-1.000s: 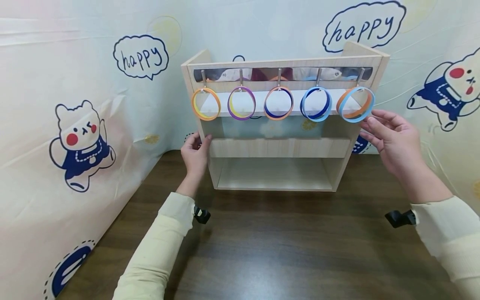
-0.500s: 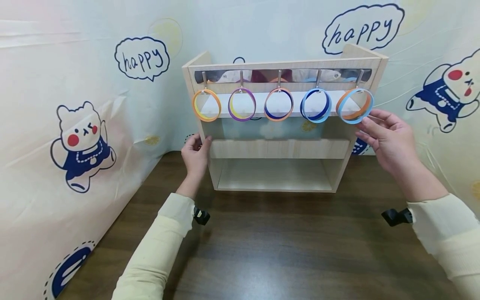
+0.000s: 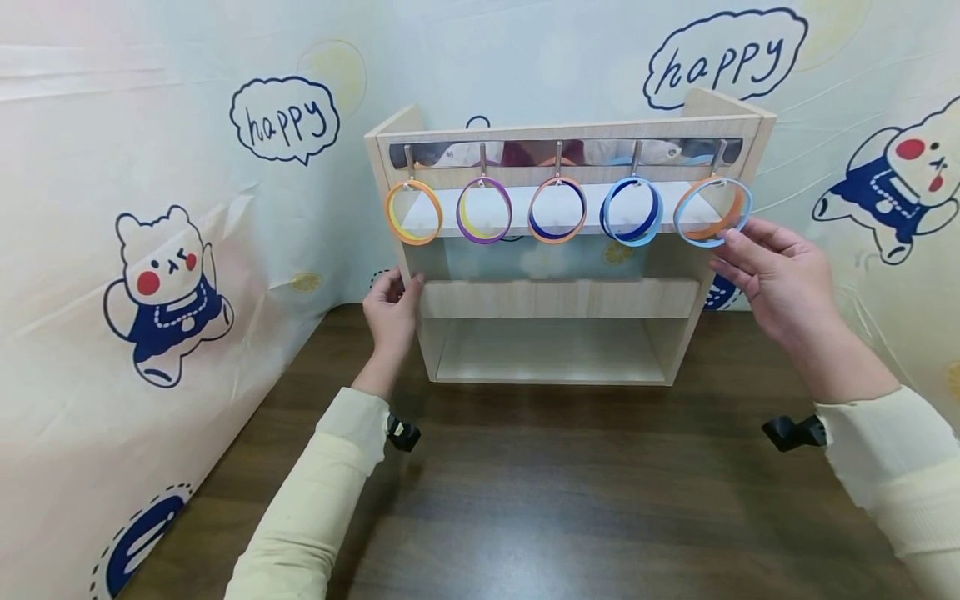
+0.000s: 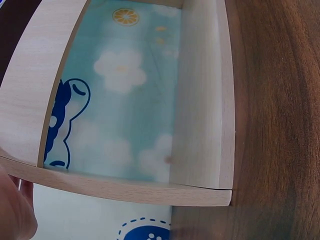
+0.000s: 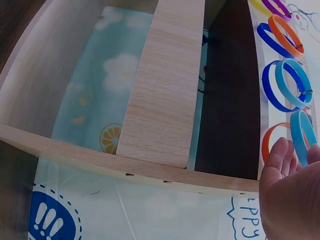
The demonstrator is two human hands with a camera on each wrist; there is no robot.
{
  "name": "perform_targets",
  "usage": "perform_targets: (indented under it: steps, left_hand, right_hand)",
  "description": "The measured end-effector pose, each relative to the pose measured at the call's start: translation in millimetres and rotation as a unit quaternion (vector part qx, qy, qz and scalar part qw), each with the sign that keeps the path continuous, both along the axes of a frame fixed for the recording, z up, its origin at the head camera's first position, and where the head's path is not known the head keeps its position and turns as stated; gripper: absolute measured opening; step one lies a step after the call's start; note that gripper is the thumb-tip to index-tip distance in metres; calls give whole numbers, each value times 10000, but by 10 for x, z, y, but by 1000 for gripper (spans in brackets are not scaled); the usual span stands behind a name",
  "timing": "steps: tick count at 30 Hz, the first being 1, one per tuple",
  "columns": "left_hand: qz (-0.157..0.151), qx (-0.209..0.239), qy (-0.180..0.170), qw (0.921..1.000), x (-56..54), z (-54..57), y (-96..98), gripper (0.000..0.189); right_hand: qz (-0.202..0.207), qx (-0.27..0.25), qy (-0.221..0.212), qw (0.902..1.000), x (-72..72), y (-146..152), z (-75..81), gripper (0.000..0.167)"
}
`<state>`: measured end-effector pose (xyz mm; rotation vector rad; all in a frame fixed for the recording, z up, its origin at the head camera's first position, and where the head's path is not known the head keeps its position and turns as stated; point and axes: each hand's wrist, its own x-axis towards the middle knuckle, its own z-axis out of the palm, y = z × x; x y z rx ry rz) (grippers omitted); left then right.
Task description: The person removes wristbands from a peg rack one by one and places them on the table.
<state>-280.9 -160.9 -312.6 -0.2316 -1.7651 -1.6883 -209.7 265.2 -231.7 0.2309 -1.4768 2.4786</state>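
A pale wooden shelf unit point(image 3: 555, 297) stands on the table, silicone wristbands hanging in pairs from its row of metal hooks. My left hand point(image 3: 392, 312) grips the left side panel point(image 4: 120, 189), thumb at the front edge; in the left wrist view only part of that hand point(image 4: 17, 210) shows. At the rightmost hook, my right hand point(image 3: 787, 283) pinches the lower right edge of a light blue wristband point(image 5: 296, 137) between thumb and fingers. An orange wristband point(image 5: 266, 145) hangs behind it on the same hook. The right hand's fingertips are partly hidden by the band.
Along the other hooks hang orange-yellow point(image 3: 387, 212), purple-yellow point(image 3: 483, 241), orange-dark blue point(image 3: 555, 242) and light-dark blue wristbands point(image 3: 607, 217). A printed cloth point(image 3: 285, 192) rises behind and left of the dark wooden table point(image 3: 525, 483).
My right hand has moved slightly left onto the light blue wristband, whose front has then shifted a little to the right. The left hand keeps its place on the side panel.
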Motion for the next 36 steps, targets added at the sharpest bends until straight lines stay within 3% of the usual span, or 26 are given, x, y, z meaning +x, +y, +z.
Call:
perform_targets:
  steps: [15,23,36]
  left_hand:
    - [-97,3,-56,9999,14,-7,-15,28]
    - [-94,-15,-48,9999,0,2,-18,28]
    - [-27,38,17,10000,-6,12,-13,25]
  right_hand:
    - [-195,-778,70,9968,-11,-18,85,28]
    - [-143,-889,30,9959,35,-14,178,36]
    - [-6,-471,164,9988,179,-172,270,45]
